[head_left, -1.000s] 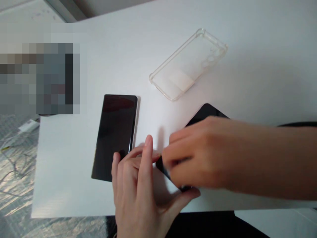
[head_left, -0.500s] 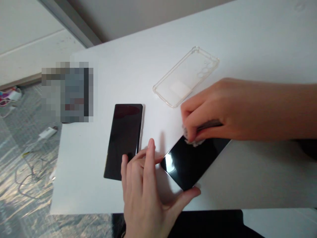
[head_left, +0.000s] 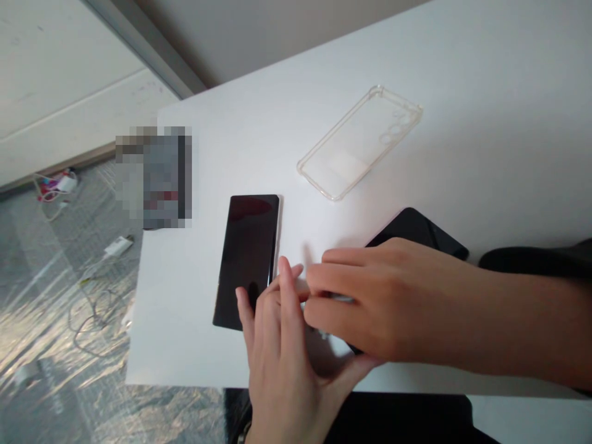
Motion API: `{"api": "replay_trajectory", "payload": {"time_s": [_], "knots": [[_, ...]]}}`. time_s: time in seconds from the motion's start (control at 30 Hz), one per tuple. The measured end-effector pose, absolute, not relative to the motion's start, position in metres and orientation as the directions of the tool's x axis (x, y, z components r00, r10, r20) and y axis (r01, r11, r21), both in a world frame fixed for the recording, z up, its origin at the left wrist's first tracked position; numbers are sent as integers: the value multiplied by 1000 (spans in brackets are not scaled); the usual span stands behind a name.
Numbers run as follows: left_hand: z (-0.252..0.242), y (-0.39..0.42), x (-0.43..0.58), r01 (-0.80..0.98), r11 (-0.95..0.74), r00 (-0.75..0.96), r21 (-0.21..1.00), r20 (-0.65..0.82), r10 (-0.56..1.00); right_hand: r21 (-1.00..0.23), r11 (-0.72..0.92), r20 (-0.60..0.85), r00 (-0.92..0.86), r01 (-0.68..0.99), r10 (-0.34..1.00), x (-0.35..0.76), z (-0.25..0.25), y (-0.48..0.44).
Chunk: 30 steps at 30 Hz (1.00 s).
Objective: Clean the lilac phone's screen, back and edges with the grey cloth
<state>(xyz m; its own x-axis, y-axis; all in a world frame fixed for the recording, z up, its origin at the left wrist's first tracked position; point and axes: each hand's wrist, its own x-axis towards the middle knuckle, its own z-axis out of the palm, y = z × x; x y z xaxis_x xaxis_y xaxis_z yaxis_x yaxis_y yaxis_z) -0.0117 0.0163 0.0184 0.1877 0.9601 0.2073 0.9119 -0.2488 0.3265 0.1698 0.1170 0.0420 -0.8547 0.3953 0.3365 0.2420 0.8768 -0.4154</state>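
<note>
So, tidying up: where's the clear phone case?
In the head view, the case lies right of centre on the table, beyond the phone under the right hand.

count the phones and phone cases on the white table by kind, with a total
Phones: 2, the left phone and the right phone, which the right hand partly hides
Phone cases: 1, the clear case
Total: 3, leaving out the pixelated patch, which cannot be identified
</note>
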Motion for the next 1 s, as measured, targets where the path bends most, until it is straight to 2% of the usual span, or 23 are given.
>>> {"api": "replay_trajectory", "payload": {"time_s": [0.17, 0.23, 0.3, 0.4, 0.47, 0.53, 0.67, 0.8, 0.87, 1.0], "knots": [[19, 14, -13, 909, -190, 147, 371, 142, 979, -313, 857, 238, -840, 408, 487, 177, 51, 126], [21, 13, -13, 903, -169, 134, 394, 116, 984, -319, 848, 187, -849, 422, 493, 183, 52, 138], [23, 13, -14, 902, -151, 126, 405, 87, 988, -378, 823, 132, -856, 423, 501, 194, 54, 153], [25, 13, -15, 905, -149, 133, 399, 68, 989, -542, 719, -7, -858, 435, 514, 221, 58, 177], [26, 12, -15, 905, -154, 138, 397, 69, 988, -671, 618, -118, -881, 411, 458, 240, 61, 189], [26, 12, -16, 904, -157, 140, 398, 73, 988, -759, 544, -169, -915, 357, 365, 252, 63, 195], [25, 12, -18, 899, -175, 152, 401, 89, 984, -784, 562, -117, -952, 264, 284, 240, 58, 176], [24, 13, -20, 891, -212, 191, 401, 92, 977, -783, 616, 66, -971, 92, 229, 200, 46, 135], [23, 14, -20, 892, -208, 187, 402, 91, 978, -736, 672, 122, -961, 80, 248, 187, 42, 124], [23, 15, -16, 896, -177, 139, 408, 121, 983, -654, 740, 175, -921, 157, 349, 190, 44, 134]]}}
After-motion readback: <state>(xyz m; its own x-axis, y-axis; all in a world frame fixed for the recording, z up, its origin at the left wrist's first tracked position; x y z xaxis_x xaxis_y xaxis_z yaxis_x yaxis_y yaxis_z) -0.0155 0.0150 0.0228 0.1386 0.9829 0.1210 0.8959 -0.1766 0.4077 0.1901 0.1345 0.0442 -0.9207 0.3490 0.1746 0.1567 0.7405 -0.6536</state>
